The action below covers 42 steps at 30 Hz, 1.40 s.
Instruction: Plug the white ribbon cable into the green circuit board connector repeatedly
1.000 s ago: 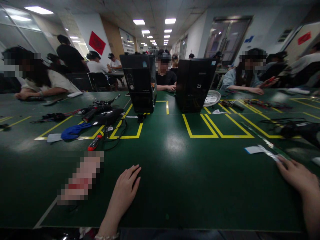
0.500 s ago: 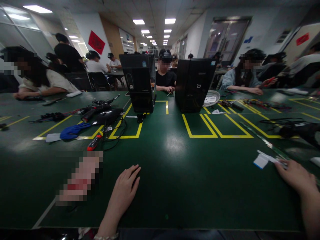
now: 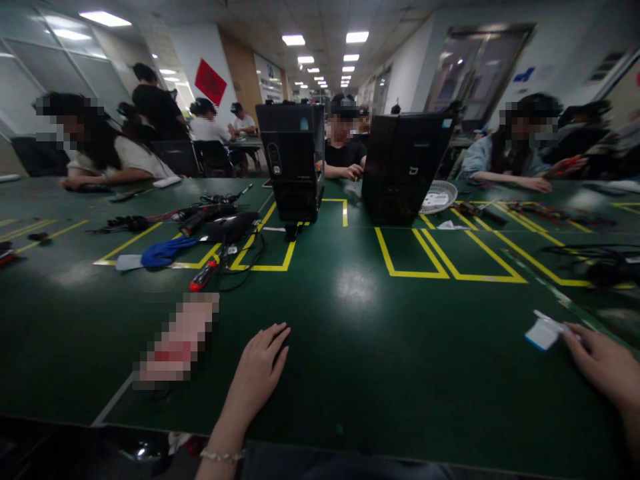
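Note:
My left hand (image 3: 263, 363) rests palm down on the green table (image 3: 400, 387), fingers stretched out and nothing in them. At the right edge of the view, my right hand (image 3: 597, 360) lies low over the table with its fingers closed on a white flat strip with a blue edge (image 3: 544, 332). The strip, perhaps a ribbon cable, sticks out to the left of the fingertips; its held end is hidden. Left of my left hand lies a pixelated pinkish flat object (image 3: 183, 340). Beyond that is a red and black screwdriver-like handle (image 3: 203, 277).
Two black computer towers (image 3: 293, 167) (image 3: 407, 170) stand across the table, with a co-worker (image 3: 345, 150) between them. A blue glove (image 3: 167, 252) and black cables lie at left. Yellow tape marks rectangles. A white basket (image 3: 440, 198) sits behind the right tower; more people sit around.
The view has turned slightly left, so most things sit farther right in the picture. My left hand stays flat; my right hand keeps the strip. The co-worker's hands between the towers have shifted.

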### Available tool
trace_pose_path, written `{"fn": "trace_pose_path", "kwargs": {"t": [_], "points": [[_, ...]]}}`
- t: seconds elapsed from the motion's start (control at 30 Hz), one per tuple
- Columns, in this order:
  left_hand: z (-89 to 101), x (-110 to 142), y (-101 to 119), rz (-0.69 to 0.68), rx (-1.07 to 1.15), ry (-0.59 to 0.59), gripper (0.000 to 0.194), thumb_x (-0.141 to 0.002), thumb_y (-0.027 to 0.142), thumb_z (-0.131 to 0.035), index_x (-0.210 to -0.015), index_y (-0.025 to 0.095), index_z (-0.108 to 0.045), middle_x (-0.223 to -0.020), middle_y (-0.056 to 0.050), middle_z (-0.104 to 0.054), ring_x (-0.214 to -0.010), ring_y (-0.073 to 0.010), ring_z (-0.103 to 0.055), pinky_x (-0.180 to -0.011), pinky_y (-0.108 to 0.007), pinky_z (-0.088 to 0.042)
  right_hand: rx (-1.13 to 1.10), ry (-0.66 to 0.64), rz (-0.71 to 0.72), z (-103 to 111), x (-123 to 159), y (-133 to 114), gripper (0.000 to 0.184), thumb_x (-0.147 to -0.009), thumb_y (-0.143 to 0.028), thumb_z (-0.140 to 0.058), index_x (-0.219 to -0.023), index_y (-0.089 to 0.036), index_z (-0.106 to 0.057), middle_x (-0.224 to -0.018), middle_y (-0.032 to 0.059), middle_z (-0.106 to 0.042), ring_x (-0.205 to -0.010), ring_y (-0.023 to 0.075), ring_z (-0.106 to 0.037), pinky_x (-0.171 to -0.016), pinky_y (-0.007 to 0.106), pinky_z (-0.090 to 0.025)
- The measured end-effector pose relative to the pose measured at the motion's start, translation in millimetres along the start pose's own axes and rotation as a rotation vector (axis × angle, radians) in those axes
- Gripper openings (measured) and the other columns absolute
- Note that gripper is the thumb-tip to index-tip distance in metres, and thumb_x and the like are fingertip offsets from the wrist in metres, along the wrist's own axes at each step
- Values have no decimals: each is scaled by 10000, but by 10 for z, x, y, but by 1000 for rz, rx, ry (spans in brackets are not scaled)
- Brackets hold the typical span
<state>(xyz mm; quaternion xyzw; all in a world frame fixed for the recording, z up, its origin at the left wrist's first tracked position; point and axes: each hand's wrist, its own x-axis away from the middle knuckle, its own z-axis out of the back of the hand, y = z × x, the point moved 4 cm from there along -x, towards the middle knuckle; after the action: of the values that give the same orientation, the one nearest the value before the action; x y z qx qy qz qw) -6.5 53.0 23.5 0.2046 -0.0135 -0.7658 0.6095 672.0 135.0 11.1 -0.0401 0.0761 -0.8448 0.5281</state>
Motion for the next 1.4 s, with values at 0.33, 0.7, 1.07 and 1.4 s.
{"fn": "trace_pose_path", "kwargs": {"t": [0.33,0.7,1.07,1.4], "points": [[1,7,-9,13,-20,-21,381,-974,266,-403,-1331,205,-520,-1371,-81,-536,-1265,-255,-490,-1073,-496,-369,-94,126,428,-210,335,-618,583,-822,-525,-317,-1146,-129,-597,-1274,176,-569,-1227,304,-508,-1064,461,-386],[4,1,9,-2,-4,6,381,-969,259,-406,-1331,217,-519,-1358,-83,-545,-1252,-259,-503,-1064,-503,-373,-107,-55,1039,-388,2053,-2702,515,-954,-439,-394,-1445,-282,-389,-1523,41,-308,-1414,251,-245,-1129,550,-262],[-56,-1,10,-26,-37,1,378,-968,251,-405,-1317,185,-535,-1366,-101,-538,-1267,-268,-487,-1069,-504,-367,-243,-207,1133,-376,2595,-3378,483,-976,-358,-363,-1454,-291,-365,-1539,-3,-256,-1418,237,-228,-1151,561,-217],[-61,-23,97,-38,4,-12,381,-965,278,-409,-1318,219,-540,-1369,-71,-545,-1291,-268,-469,-1080,-513,-354,-240,21,935,-281,2142,-2888,528,-955,-421,-366,-1463,-275,-349,-1566,54,-198,-1432,255,-192,-1127,527,-269]]}}
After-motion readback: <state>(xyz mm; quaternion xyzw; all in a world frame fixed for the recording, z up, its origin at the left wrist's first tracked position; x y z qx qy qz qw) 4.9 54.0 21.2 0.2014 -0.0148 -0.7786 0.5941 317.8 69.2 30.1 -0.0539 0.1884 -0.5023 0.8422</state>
